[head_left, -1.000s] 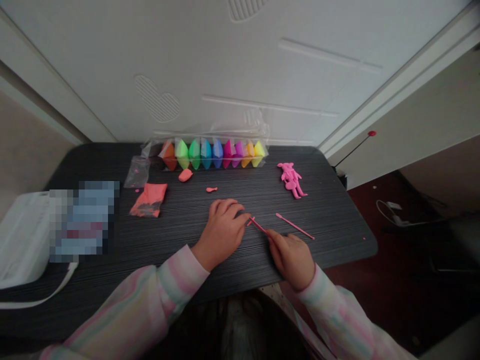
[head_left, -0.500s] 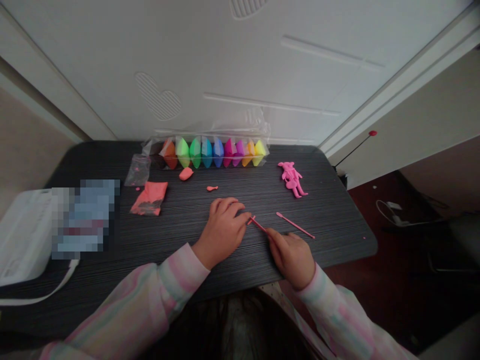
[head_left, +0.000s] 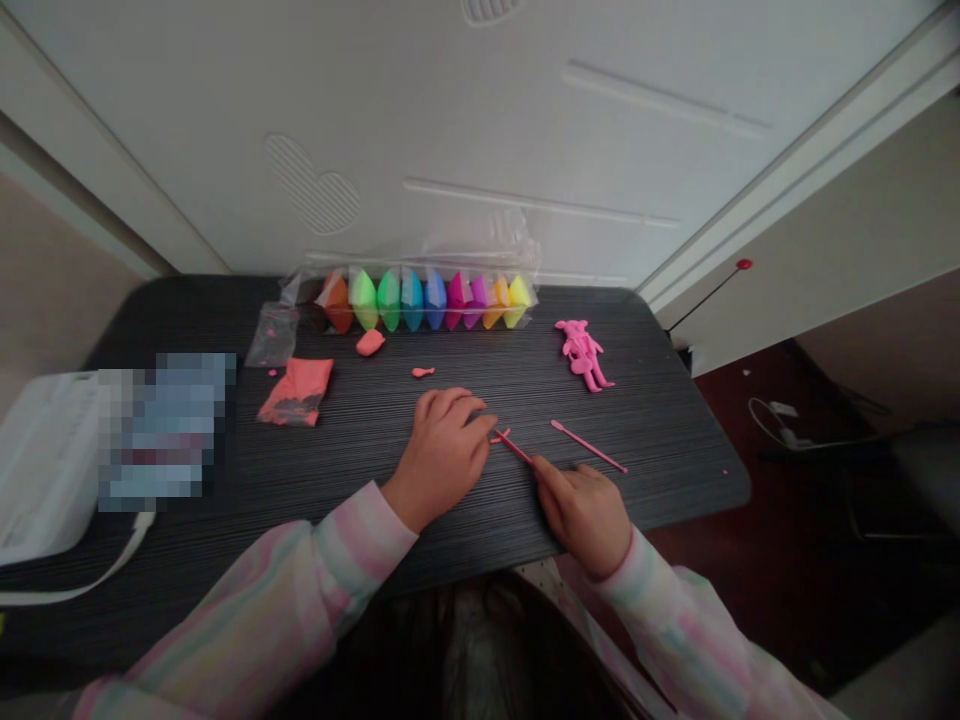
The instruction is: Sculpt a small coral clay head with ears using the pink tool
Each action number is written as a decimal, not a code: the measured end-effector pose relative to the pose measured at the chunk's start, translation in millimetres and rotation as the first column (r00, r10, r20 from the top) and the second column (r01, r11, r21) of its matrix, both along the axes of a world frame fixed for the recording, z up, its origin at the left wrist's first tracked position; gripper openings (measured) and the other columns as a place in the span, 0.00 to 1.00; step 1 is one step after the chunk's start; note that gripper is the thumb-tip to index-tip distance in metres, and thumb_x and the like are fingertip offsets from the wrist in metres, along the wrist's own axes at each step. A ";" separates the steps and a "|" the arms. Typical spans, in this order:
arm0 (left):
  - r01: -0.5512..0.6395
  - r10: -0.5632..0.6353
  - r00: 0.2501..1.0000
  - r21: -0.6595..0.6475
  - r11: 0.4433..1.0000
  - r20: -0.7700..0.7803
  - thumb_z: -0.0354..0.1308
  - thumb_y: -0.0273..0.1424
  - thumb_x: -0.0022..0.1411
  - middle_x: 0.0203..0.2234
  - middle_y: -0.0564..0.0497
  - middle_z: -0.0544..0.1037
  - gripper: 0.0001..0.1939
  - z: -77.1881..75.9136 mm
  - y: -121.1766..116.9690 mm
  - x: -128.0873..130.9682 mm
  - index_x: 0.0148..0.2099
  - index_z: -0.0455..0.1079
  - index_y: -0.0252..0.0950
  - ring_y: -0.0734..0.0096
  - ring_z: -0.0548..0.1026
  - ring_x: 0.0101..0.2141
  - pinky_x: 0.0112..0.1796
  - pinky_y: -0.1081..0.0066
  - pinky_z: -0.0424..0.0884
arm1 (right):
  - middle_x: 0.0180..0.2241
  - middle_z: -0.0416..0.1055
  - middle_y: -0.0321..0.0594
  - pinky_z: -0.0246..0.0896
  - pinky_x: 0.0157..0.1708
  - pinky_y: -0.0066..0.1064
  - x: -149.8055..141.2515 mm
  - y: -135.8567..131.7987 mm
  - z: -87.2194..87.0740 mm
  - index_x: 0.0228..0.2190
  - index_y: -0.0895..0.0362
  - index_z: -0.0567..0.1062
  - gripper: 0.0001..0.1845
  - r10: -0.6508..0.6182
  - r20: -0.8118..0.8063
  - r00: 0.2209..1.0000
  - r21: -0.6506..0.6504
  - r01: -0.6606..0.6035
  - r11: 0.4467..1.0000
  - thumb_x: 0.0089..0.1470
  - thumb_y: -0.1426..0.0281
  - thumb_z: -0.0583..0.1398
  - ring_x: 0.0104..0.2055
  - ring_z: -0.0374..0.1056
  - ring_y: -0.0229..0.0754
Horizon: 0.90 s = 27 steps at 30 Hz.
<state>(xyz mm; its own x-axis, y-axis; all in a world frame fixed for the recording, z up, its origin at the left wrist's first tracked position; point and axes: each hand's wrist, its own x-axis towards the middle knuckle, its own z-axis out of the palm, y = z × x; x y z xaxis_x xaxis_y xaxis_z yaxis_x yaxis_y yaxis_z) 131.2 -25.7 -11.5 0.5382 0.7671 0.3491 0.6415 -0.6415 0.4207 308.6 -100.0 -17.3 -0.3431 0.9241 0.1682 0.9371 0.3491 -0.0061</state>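
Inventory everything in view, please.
Wood-grain table: 1, blackish, centre
Clear plastic wrapper of wedge-shaped packs: 1, multicoloured, table's far edge
Crinkled plastic packet: 1, coral, left half
Flat plastic bag: 1, clear, behind packet
Rounded clay-like lump: 1, coral, before wrapper
Teardrop-shaped piece: 1, coral, mid-table
Moulded figure: 1, pink, table's right
Slim stick: 1, reddish-pink, mid-table
Spoon-ended rod: 1, pink, right of stick
Thin strip: 1, pinkish, by stick tip
Box-shaped device: 1, white, left edge
Pixelated item: 1, bluish, beside device
Cables: 2, white, left and right
Red-tipped pole: 1, black, right
Heart-embossed panel: 1, white, behind
Striped sleeves: 2, pastel, foreground
Left grip: 1, bare, near strip
Right grip: 1, bare, holding stick
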 end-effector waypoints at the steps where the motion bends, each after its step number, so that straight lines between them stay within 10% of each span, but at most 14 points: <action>1: -0.001 0.001 1.000 0.000 1.000 0.004 0.47 0.27 0.56 0.38 0.49 0.72 0.11 0.0 -0.1 0.0 0.38 0.69 0.37 0.62 0.61 0.45 0.46 0.59 0.54 | 0.19 0.71 0.36 0.46 0.25 0.28 -0.5 -0.2 0.3 0.38 0.61 0.69 0.13 -0.004 0.003 1.000 0.000 0.004 1.000 0.53 0.74 0.48 0.19 0.63 0.34; 27: -0.077 0.077 0.997 0.037 0.996 -0.002 0.48 0.27 0.55 0.36 0.49 0.73 0.08 0.6 1.5 -0.3 0.32 0.69 0.36 0.60 0.62 0.44 0.44 0.58 0.56 | 0.17 0.71 0.34 0.42 0.23 0.31 -10.8 1.9 13.6 0.38 0.59 0.69 0.13 -0.006 0.114 0.993 -0.040 0.011 0.999 0.51 0.74 0.50 0.19 0.63 0.34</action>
<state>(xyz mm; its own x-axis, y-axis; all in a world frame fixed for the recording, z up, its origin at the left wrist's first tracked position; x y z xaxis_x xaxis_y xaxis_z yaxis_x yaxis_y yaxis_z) 130.9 -24.3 -10.9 0.4796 0.7928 0.3760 0.6910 -0.6054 0.3951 297.7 -98.1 -3.7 -0.3499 0.9323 0.0910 0.9354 0.3426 0.0872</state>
